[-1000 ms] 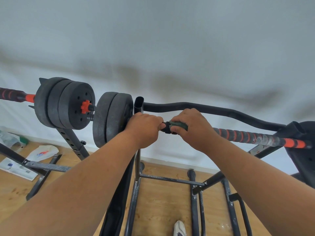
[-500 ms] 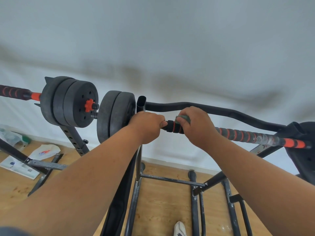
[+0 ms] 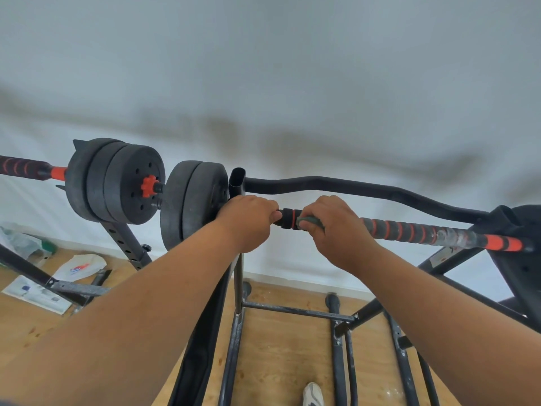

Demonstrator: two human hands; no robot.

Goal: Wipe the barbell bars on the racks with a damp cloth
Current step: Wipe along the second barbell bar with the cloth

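Barbell bar (image 3: 409, 231) on the rack, long axis running from frame centre to right edge; right hand (image 3: 336, 230) grips the damp cloth (image 3: 310, 221) around it, left hand (image 3: 248, 222) clasping the bar's inner end, unwiped length lying rightward.

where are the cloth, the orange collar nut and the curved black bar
cloth (image 3: 311, 221), head view, on the green fold below the right hand's fingers
orange collar nut (image 3: 149, 186), head view, on its face
curved black bar (image 3: 351, 186), head view, mid-length on its top
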